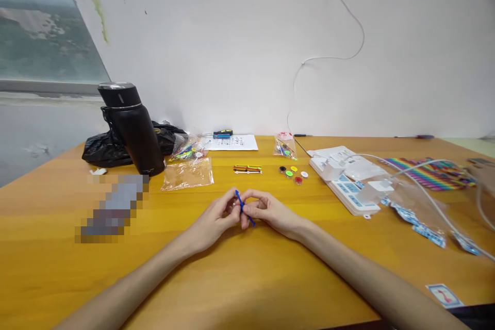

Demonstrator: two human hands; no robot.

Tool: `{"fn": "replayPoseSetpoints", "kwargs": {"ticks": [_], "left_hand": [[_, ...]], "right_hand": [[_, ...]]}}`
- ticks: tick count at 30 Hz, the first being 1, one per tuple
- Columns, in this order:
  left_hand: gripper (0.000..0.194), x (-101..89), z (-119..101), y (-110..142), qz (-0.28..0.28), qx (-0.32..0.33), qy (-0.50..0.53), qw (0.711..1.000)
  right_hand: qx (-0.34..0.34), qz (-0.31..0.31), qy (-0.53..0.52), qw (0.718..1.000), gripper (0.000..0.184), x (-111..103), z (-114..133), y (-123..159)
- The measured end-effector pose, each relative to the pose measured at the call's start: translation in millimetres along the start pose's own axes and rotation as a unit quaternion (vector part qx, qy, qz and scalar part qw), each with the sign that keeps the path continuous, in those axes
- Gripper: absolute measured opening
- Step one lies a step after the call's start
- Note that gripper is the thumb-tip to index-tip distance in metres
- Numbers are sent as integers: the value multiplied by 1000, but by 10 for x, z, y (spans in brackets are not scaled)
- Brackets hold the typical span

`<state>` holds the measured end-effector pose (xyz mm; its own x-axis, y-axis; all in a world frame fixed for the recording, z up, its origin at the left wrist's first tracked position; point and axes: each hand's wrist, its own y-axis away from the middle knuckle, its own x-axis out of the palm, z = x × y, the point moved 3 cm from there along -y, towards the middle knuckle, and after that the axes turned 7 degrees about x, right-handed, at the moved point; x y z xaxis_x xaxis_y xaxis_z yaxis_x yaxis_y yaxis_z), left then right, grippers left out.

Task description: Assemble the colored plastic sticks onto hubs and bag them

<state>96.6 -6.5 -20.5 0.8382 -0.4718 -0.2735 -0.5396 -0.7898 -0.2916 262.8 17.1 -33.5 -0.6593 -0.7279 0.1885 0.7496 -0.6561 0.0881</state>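
Both of my hands meet over the middle of the table, at a thin blue arrow-shaped piece [237,196] with a rounder blue part at its centre. My left hand [214,220] is closed, its fingertips pinching the piece from the left. From the right, my right hand [273,212] pinches it too, thumb and forefinger at the centre. The arrow slants, its tip at upper left and its tail at lower right. Fingers partly hide its middle. Beyond my hands lie several similar thin arrow pieces [247,169] in yellow, red, black and white, and several small coloured discs [298,180].
A black thermos [135,131] stands at left before a black plastic bag [104,150]. Clear bags [188,175] of parts, a screwdriver [223,134] and white paper [235,143] lie at the back. Right are a power strip [350,198], cables and a rainbow-striped item [415,171].
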Motion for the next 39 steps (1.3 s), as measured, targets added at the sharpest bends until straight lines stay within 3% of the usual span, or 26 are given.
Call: {"fn": "replayPoseSetpoints", "kwargs": {"ticks": [6,18,23,27,30,35,39], "left_hand": [[23,25,-123,21,11,32,-31,999],[29,98,-47,79,9,24,-28,999],[34,-19,56,56,-96,-5,32,995],[32,-74,50,50,-153,-5,63,986],[33,-8,62,39,-136,-23,99,986],[29,80,169,13,-99,-74,182,975],[19,54,203,-13,-105,-79,235,963]], "right_hand": [[-6,4,-18,1000,30,-34,-22,-11],[-3,-21,-4,1000,38,-11,-36,-49],[-64,1,93,994,33,160,72,12],[-50,-20,62,997,32,283,112,28],[-54,-71,56,994,37,193,143,9],[-83,-222,55,970,39,-123,196,-9],[-92,-242,128,957,32,-157,193,-7]]}}
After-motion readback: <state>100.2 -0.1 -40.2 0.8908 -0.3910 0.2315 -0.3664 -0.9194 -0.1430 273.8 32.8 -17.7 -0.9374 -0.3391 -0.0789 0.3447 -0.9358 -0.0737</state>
